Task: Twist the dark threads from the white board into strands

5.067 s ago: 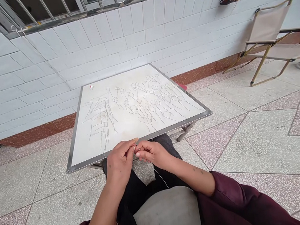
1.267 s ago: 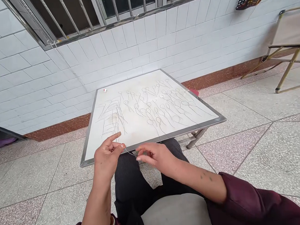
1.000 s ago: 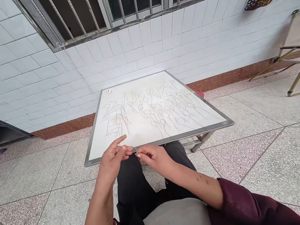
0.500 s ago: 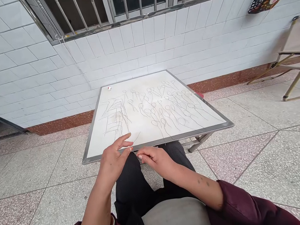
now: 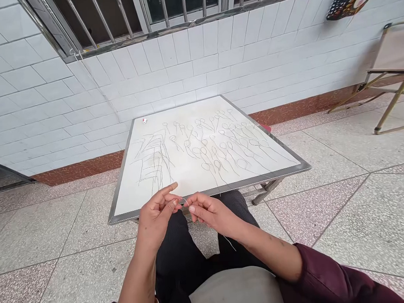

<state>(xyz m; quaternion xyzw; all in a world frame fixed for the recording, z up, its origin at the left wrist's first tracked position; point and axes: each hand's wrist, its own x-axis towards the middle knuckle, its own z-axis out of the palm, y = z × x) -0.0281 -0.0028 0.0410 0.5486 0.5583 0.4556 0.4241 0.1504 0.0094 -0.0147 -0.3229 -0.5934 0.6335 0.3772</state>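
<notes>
A thin wire [image 5: 230, 243] runs between my two hands near the table's front edge, curving up between the fingertips, with its tail hanging below my right wrist. My left hand [image 5: 159, 211] pinches one part of it between thumb and fingers, index finger stretched out. My right hand [image 5: 207, 210] pinches it just to the right. Many thin wires with looped ends [image 5: 217, 164] lie across the middle and right of the white table [image 5: 186, 183]. Straighter and bent wires [image 5: 155, 155] lie in a loose group at its left.
A small white and red item [image 5: 145, 121] sits at the table's back left corner. Behind are a tiled wall [image 5: 119, 92] and a barred window. A folding chair [image 5: 390, 56] stands at the right. My knees are under the table's front edge.
Both hands now pinch a wire that arches between their fingertips, its tail showing under my right wrist. A short wire that lay near the table's front edge no longer shows. The view has shifted slightly.
</notes>
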